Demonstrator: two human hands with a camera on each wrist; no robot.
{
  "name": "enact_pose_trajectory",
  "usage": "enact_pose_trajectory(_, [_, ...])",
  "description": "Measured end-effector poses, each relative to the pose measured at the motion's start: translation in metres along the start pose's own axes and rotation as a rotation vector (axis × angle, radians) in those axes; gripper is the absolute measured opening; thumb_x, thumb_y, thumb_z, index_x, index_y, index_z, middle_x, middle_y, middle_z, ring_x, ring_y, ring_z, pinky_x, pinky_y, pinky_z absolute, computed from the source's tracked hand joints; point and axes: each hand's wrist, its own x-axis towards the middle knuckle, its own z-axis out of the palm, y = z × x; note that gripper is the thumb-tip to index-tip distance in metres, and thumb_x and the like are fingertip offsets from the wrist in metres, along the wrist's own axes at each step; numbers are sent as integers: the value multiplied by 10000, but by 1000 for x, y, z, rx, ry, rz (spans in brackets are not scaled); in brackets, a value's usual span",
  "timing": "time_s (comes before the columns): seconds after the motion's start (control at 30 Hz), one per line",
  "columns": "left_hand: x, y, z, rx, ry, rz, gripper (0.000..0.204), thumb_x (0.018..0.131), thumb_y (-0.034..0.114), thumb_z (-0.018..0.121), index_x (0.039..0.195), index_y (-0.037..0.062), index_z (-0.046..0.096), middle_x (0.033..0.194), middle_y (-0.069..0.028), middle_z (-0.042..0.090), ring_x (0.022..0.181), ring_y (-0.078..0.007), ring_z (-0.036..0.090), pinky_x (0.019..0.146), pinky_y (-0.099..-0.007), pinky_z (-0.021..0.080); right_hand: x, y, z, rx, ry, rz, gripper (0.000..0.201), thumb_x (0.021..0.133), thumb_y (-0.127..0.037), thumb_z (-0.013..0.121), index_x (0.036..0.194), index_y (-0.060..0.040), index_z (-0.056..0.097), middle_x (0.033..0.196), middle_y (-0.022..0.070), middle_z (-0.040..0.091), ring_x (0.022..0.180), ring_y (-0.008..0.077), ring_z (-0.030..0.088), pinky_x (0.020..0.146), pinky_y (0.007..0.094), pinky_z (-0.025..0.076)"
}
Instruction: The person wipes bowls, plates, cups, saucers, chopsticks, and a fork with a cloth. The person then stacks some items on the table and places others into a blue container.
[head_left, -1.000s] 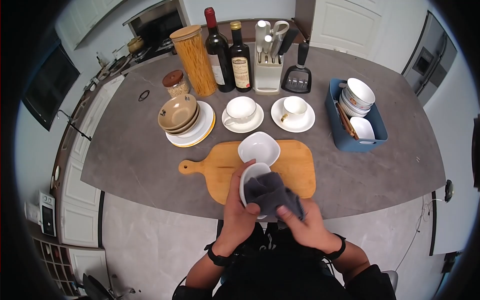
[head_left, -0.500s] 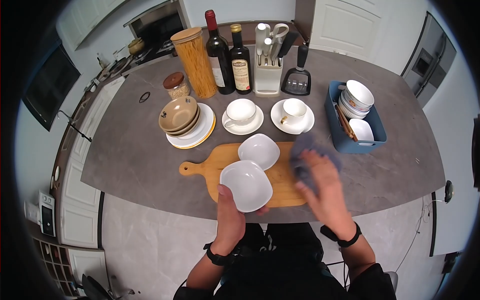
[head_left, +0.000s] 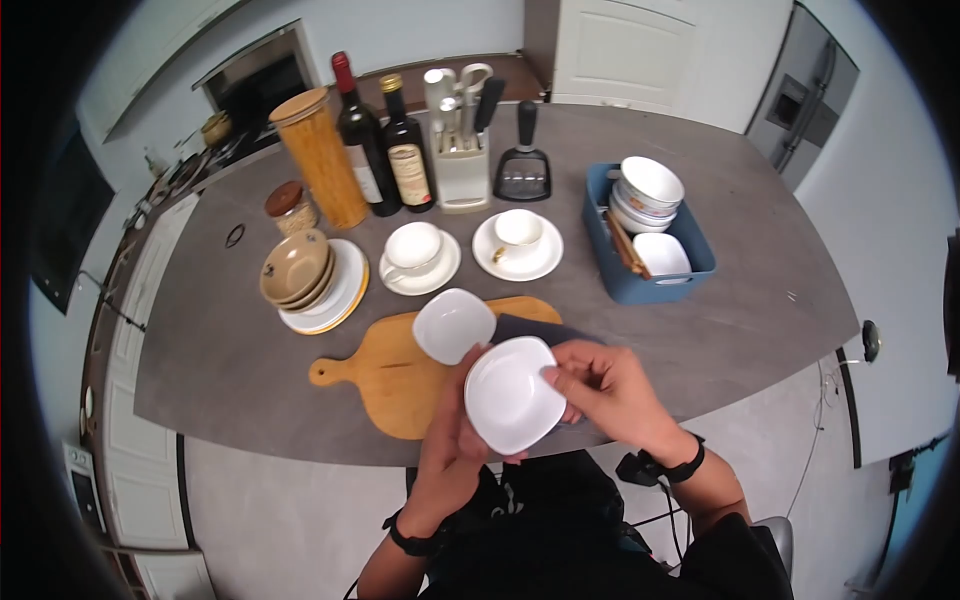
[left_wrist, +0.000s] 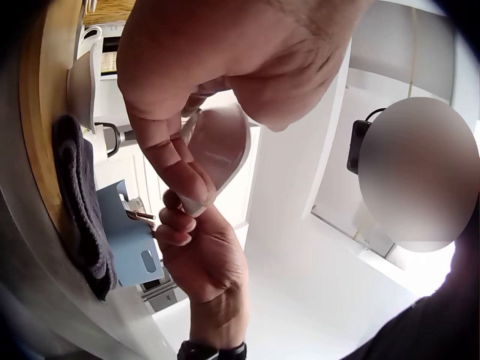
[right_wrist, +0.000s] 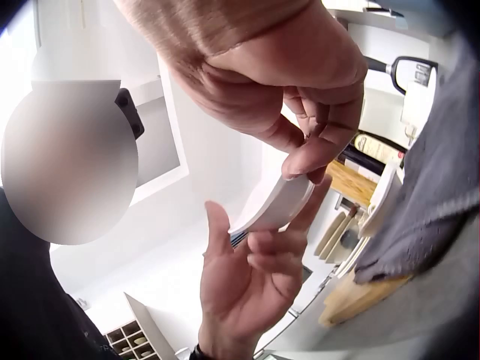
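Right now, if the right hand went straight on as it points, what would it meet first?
The white bowl whose rim the right hand pinches. Past that, probably the left hand, though depth along that line is hard to judge.

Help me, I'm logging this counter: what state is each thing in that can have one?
Held bowl: empty, held by left hand and right hand
Other white bowl: upright, empty, on cutting board
Gray cloth: lying partly on the board
Brown bowls: stacked, top one empty
Cups: upright on saucers
Pasta jar: lidded
Small jar: lidded
Bottles: upright, closed
Blue basket: open, holding bowls
Knife block: filled
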Motion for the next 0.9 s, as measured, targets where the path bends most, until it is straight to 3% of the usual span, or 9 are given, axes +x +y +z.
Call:
enact_pose_trajectory(0.07, [-3,2,-6,-24,27,-29,869,867,153,587,1618,45,162,1659,-223,203,850,-236,713,757,-353,601,0,-17,-26,-61,168,-24,201,1019,-158,640,1077,29,688,742,-13,663,611,26,596,550,206,500])
enact_pose_trajectory(0.23, [-4,1,-20,115,83,72,679,1035,332,503,1580,33,230,1626,-216,281,769,-202,705,723,-325,589,17,-61,-124,-446,564,-204,231,981,-147,657,969,78,706,700,10,626,583,40,568,523,230,451])
enact_pose_trajectory(0.3, [-3,0,-18,136,85,101,660,1055,370,489,1568,29,251,1619,-213,295,762,-191,702,717,-320,585,34,-62,-169,-708,661,-137,228,920,-114,678,952,110,702,704,108,677,583,157,637,569,298,503])
enact_pose_trajectory(0.43, [-3,-3,-12,198,143,92,556,1070,324,409,1538,39,313,1593,-205,355,679,-179,657,664,-314,570,60,-36,-226,-1085,661,-192,238,847,-92,702,961,118,705,754,230,700,668,321,705,660,378,553])
enact_pose_trajectory(0.5, [-3,-4,-12,206,141,78,532,1058,255,432,1530,36,323,1594,-200,357,681,-174,660,668,-309,570,70,-24,-234,-1126,555,-43,217,801,-73,723,916,111,714,791,283,695,798,420,716,757,423,568])
enact_pose_trajectory(0.57, [-4,-4,-14,194,165,59,539,1017,166,473,1522,35,338,1591,-194,366,687,-158,666,660,-290,566,76,-25,-228,-1155,518,-26,195,784,-62,731,873,111,716,781,276,700,766,398,731,728,413,577])
enact_pose_trajectory(0.63, [-6,-1,-17,190,164,47,530,1028,148,494,1519,27,335,1595,-186,349,719,-146,671,690,-288,571,80,-28,-219,-1050,489,219,185,764,-53,731,853,108,719,781,272,705,699,402,725,685,406,586])
enact_pose_trajectory(0.77, [-8,4,-19,206,180,37,501,1030,83,514,1500,17,355,1606,-169,331,751,-129,674,720,-283,578,91,-20,-222,-1070,452,266,164,750,-20,695,853,102,729,777,273,706,643,409,713,660,416,594])
enact_pose_trajectory(0.9, [-7,4,-19,213,192,25,494,1025,57,516,1493,14,363,1612,-162,331,751,-123,672,721,-279,579,97,-4,-225,-1402,403,204,156,745,15,653,864,86,724,850,279,711,785,432,720,741,459,603])
